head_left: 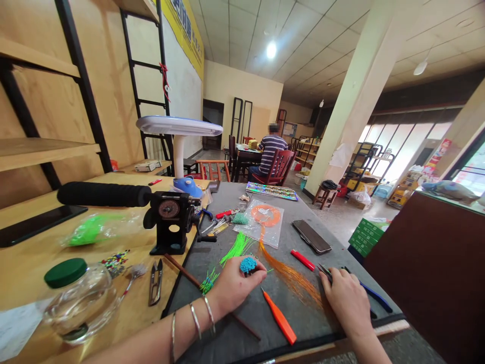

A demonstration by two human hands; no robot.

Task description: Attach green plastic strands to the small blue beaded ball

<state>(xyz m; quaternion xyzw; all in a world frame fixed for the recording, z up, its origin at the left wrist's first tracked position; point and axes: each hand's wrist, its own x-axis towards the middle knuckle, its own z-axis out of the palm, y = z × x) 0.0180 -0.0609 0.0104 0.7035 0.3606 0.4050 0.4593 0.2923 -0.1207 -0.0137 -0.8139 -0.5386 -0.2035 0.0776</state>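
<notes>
My left hand is closed, thumb and fingers pinching a tight round cluster of blue beads from the side. My right hand curls over the mat's right side; a pointed metal-tipped tool shows between thumb and forefinger, the rest hidden under the palm. Blue-handled pliers stick out beyond that hand. An orange-handled awl lies between both hands. Orange strands fan toward my right hand. Near my left wrist is a bundle of green strands with beads, by a thin brown rod.
A black hand-cranked winder stands left of the grey mat. Around lie a green-lidded jar, thread snips, a phone, a red lighter and green strands. A person sits in the background.
</notes>
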